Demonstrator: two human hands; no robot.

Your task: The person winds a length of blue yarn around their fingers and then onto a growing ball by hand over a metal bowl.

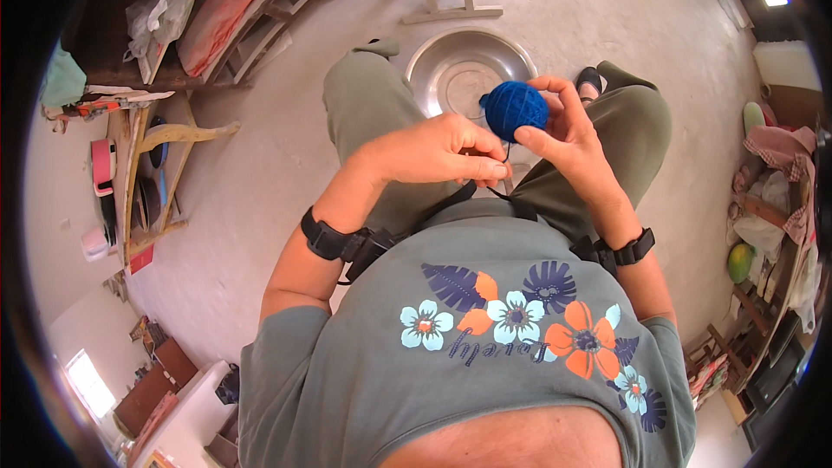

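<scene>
A round ball of blue yarn is in my right hand, with the thumb at its lower right and fingers over its upper right. My left hand is just below and left of the ball, its fingers closed in a pinch on a dark strand of yarn that runs from the ball. Beneath the hands, between my knees, a wide stainless steel basin rests on the floor, partly hidden by the ball and my hands.
A wooden stool stands beyond the basin. At the left are wooden shelves with bags and a wooden rack. A cluttered shelf with cloths, bags and a green fruit is at the right, above the pale floor.
</scene>
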